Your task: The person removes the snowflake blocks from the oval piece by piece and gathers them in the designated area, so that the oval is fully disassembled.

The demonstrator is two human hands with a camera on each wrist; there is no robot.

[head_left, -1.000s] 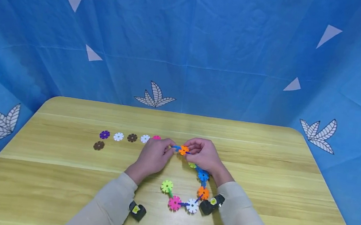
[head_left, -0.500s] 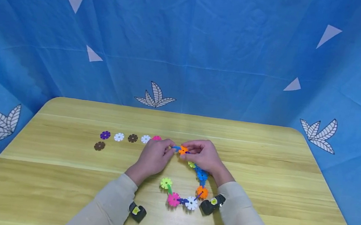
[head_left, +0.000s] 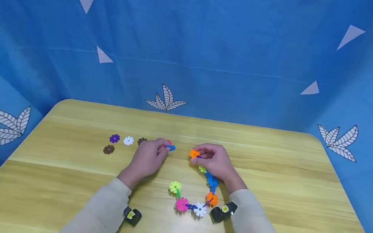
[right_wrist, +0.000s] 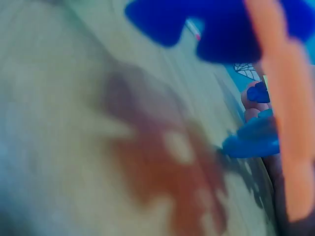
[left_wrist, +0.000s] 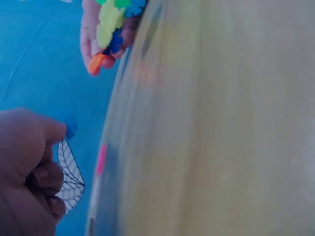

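Landmark: the far-end orange snowflake disc (head_left: 194, 153) is topping the snowflake-disc chain (head_left: 213, 182), which is curving from it toward the person.
Blue snowflake disc (head_left: 171, 148): hanging left of the orange disc, well apart; its visible length is running roughly sideways, toward the landmark.
Left grip (head_left: 148, 157): thumb and forefinger are pinching the blue disc, leaving its landmark-side edge exposed.
Right grip (head_left: 214, 161): sitting nearer, just right of the landmark, and pinching the chain; exactly which disc, I cannot tell.
Purple snowflake disc (head_left: 114, 138): lying on the counter (head_left: 271, 152), far left of the landmark.
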